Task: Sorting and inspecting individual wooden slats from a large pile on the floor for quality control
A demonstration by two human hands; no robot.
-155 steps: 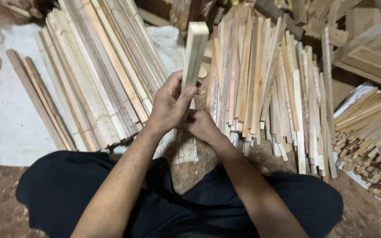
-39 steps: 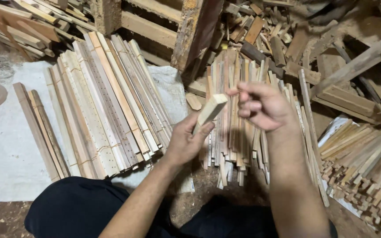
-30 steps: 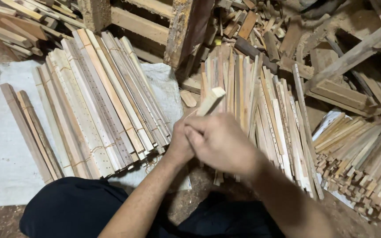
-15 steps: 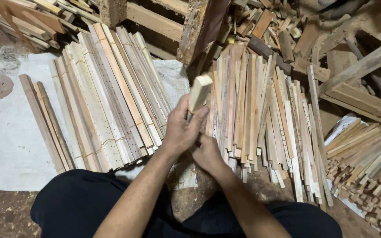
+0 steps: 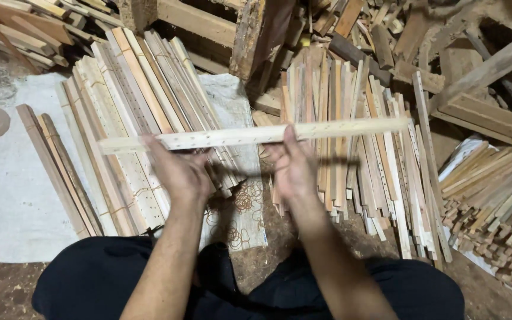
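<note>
Holding pale drilled wooden slat [image 5: 256,135] level | left hand [image 5: 176,169], right hand [image 5: 294,166] both apparently gripping it | white sheet [image 5: 7,195] beneath

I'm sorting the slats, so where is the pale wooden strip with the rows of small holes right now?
In the head view the pale drilled wooden strip lies level across the middle, held between the left hand and right hand, above the two slat piles.

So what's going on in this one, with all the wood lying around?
A seated person holds one long pale wooden slat crosswise in front of them, with the left hand and right hand gripping it near the middle. The slat has a row of small holes along it. Below, similar slats lie sorted on a white sheet to the left, and a looser pile of slats lies to the right, with scrap timber behind.
</note>
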